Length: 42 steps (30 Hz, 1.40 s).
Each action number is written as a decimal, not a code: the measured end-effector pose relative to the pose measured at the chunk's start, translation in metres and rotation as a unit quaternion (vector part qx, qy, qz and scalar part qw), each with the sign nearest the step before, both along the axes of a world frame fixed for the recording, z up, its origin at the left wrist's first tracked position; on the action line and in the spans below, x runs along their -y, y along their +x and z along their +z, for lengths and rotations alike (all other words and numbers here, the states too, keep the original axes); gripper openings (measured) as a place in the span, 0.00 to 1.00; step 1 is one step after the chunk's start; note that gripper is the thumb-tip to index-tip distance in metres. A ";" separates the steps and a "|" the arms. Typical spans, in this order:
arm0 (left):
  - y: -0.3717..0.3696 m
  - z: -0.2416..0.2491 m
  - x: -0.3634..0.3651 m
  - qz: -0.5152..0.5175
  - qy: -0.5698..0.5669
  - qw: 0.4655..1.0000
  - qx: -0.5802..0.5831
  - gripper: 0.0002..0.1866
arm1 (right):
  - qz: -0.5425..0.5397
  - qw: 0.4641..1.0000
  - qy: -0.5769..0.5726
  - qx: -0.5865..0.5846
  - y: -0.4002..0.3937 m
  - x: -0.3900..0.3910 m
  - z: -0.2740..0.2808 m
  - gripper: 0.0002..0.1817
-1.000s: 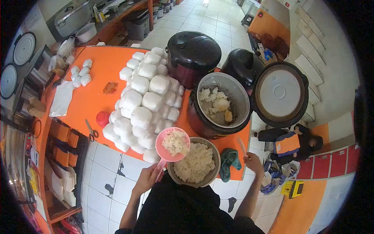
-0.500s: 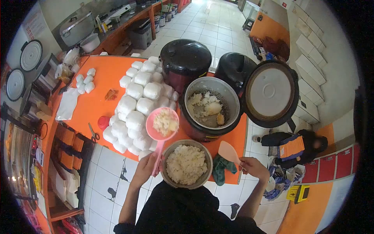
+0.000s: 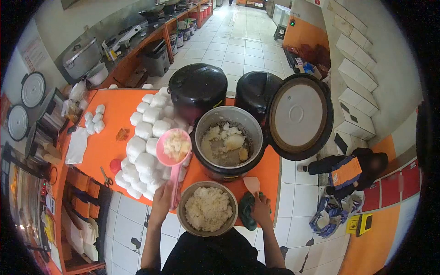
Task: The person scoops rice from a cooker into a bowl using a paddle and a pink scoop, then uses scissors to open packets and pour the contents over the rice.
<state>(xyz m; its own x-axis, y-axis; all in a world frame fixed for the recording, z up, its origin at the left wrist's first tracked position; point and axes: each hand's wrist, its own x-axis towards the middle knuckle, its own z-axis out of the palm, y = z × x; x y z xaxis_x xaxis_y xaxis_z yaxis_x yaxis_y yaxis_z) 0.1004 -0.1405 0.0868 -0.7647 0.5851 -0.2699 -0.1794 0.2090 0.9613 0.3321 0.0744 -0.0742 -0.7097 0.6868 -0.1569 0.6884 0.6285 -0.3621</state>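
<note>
My left hand (image 3: 162,201) is closed round the handle of a pink scoop (image 3: 173,147) full of rice, held over the front of the pile of white wrapped packets (image 3: 145,145). Between my hands is a metal bowl (image 3: 182,215) heaped with rice (image 3: 209,209). My right hand (image 3: 261,209) lies over a dark green cloth (image 3: 247,211), beside the pale pink paddle (image 3: 251,184); whether its fingers grip either one is unclear. Behind the bowl, the open rice cooker (image 3: 200,158) has some rice left inside its pot.
Two closed black cookers (image 3: 198,89) (image 3: 257,91) stand behind the open one, whose raised lid (image 3: 300,117) leans right. Scissors (image 3: 107,176), a red lid (image 3: 115,165) and small packets (image 3: 95,120) are on the orange table (image 3: 107,137). A seated person (image 3: 362,172) is at the right.
The camera view has shifted. My right hand has lowered the paddle from the air onto the table by the green cloth. The filled scoop stays in my left hand.
</note>
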 end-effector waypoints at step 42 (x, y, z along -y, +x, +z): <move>-0.010 0.012 -0.066 0.246 -0.069 0.897 -0.362 0.10 | 0.027 0.861 0.101 -0.497 -0.074 -0.091 0.196 0.38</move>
